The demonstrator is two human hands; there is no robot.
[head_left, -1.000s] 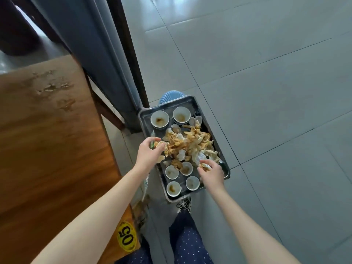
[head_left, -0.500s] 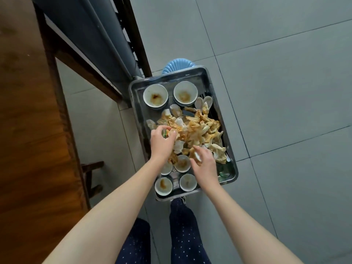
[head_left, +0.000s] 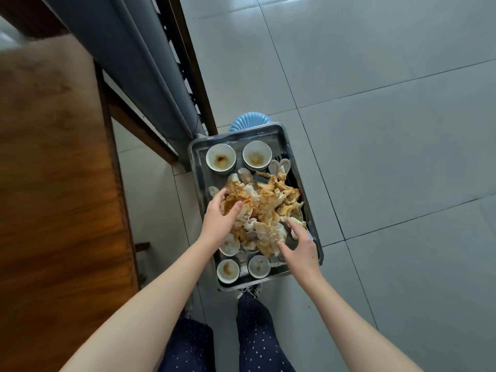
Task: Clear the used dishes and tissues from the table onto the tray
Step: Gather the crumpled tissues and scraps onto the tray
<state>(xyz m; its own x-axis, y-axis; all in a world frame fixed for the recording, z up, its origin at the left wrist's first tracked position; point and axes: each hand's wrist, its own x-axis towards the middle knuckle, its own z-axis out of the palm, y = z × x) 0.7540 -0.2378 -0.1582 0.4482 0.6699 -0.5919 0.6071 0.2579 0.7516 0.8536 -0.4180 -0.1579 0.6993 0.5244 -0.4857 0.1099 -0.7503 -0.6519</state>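
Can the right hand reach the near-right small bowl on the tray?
Probably yes: the right hand is right beside the small bowl, which lies uncovered, just clear of the tissue pile.

A metal tray (head_left: 198,170) on a blue stool (head_left: 249,122) bears soiled bowls (head_left: 221,158), white spoons (head_left: 279,166) and heaped stained tissues (head_left: 268,202).

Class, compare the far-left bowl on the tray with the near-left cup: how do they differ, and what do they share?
The bowl is wider than the cup. The bowl stands beyond the tissues, at the far end of the tray; the cup stands before them, at its near end. Both are white, upright and stained brown inside.
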